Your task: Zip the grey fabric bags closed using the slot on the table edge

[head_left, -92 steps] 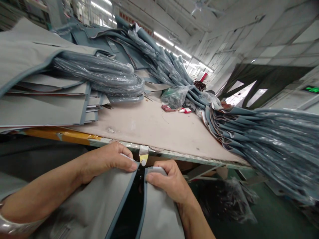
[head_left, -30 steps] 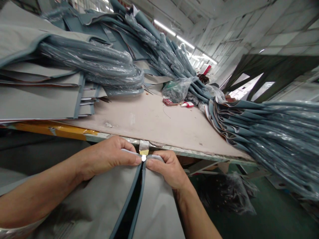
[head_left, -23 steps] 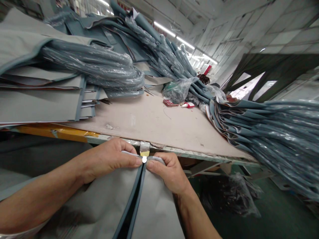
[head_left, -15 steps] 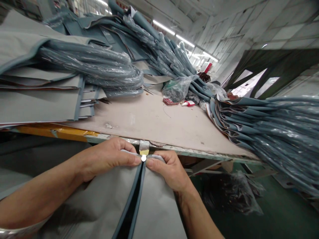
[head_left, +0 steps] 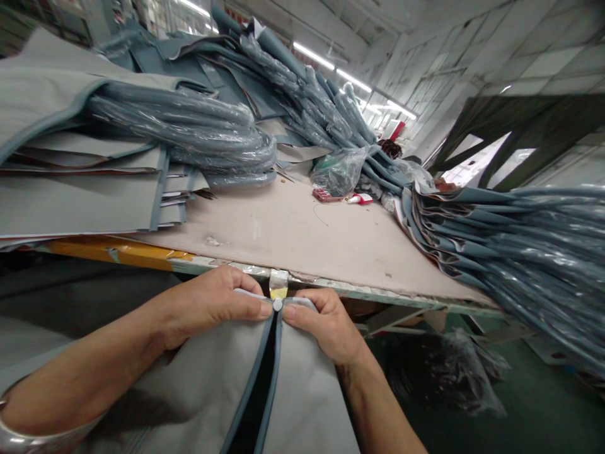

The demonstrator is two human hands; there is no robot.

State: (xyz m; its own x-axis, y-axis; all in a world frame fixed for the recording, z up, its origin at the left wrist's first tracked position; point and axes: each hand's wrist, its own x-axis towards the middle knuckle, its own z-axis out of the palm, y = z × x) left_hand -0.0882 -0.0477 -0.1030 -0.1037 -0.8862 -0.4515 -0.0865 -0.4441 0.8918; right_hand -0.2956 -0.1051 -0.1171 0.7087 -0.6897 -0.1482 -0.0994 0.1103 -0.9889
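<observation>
Grey fabric [head_left: 212, 359] with blue-grey edging hangs below the table's front edge, its two edges parting downward from the top around a dark gap. My left hand [head_left: 212, 302] pinches the fabric's top left of the gap. On the right side, my right hand [head_left: 326, 318] pinches it between thumb and fingers. Between my thumb tips sits a small round white piece [head_left: 277, 304], touching both edges. Just above it, a metal tab [head_left: 278, 280] with a yellow end sticks out from the table edge.
A beige-topped table [head_left: 283, 227] spans the middle. Stacked grey panels [head_left: 80, 195] and plastic-wrapped blue-grey bundles [head_left: 189, 132] lie on the left, more bundles [head_left: 534, 246] on the right. A clear bag [head_left: 340, 170] and a small red-and-white bottle [head_left: 360, 198] lie toward the back.
The whole view has shifted slightly, so everything appears a little further right and lower. Both hands keep their pinch on the fabric beside the round white piece.
</observation>
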